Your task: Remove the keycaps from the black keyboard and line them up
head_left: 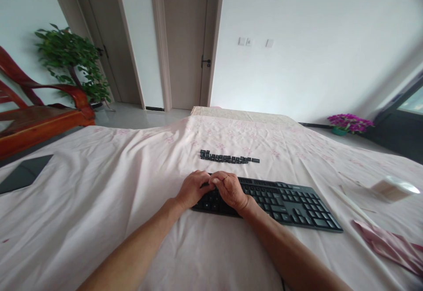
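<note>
A black keyboard (287, 203) lies on a pale pink cloth in front of me. Both my hands rest on its left end, close together. My left hand (193, 188) has its fingers curled down onto the upper left keys. My right hand (230, 188) is beside it, fingers bent and pinched at the keyboard's top edge; what they grip is hidden. Beyond the keyboard, two rows of loose black keycaps (228, 157) lie on the cloth.
A dark tablet (24, 173) lies at the left edge of the cloth (99, 194). At the right are a small round container (393, 188), a thin white stick (355, 206) and a folded pink cloth (390, 244). A wooden chair (39, 115) and a plant (72, 62) stand at the far left.
</note>
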